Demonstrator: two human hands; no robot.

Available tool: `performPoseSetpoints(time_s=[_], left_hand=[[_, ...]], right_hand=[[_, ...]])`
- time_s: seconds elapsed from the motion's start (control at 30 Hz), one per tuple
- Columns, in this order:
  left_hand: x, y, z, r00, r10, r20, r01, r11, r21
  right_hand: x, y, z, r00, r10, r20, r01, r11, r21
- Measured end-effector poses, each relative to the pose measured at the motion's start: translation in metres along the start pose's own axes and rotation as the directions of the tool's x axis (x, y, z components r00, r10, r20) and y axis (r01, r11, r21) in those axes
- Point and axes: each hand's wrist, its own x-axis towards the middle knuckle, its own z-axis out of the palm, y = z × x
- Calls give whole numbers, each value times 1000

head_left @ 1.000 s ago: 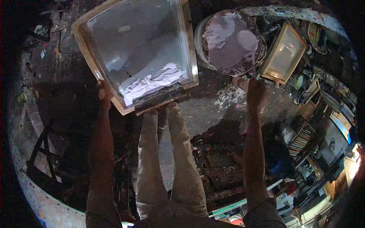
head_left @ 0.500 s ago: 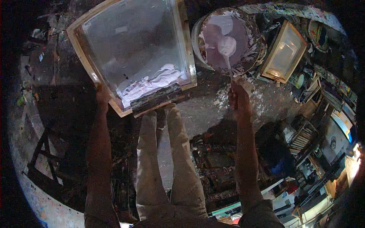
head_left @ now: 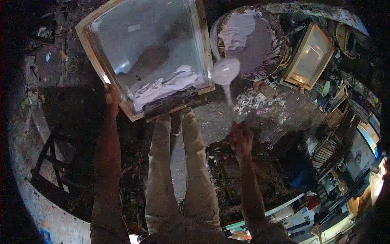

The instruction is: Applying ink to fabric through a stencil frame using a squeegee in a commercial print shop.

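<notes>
Framed screen (head_left: 160, 34): left hand (head_left: 113, 94) clamped on its left edge. Ladle (head_left: 226, 72), paste-coated, blurred: just right of screen, handle clasped in right hand (head_left: 242, 138). Paste bucket (head_left: 284, 53): right of screen. Risks: tilted ladle may drip on floor (head_left: 211, 128); slack left grip may tip screen.

Wood-framed screen (head_left: 156, 34), pale paste (head_left: 172, 83) near lower edge, coated ladle (head_left: 227, 72) at right

No words, numbers or signs coming through readably anywhere, any marks on the blue-edged pale panel (head_left: 367, 132) at right looking too small, too blurred.
</notes>
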Motion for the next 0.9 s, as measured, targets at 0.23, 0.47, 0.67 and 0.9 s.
performPoseSetpoints(time_s=[0.23,0.47,0.67,0.9], left_hand=[[24,47,-40,892,-441,-94,441,897,-21],[1,74,26,979,-165,121,176,981,-86],[20,53,-44,984,-157,86,148,984,103],[-2,90,26,978,-116,-171,139,982,129]], right_hand=[[56,51,63,923,-369,111,353,693,-628],[84,61,50,679,-680,277,569,250,-783],[64,44,93,765,-541,350,584,352,-732],[61,37,98,660,-619,425,700,304,-646]])
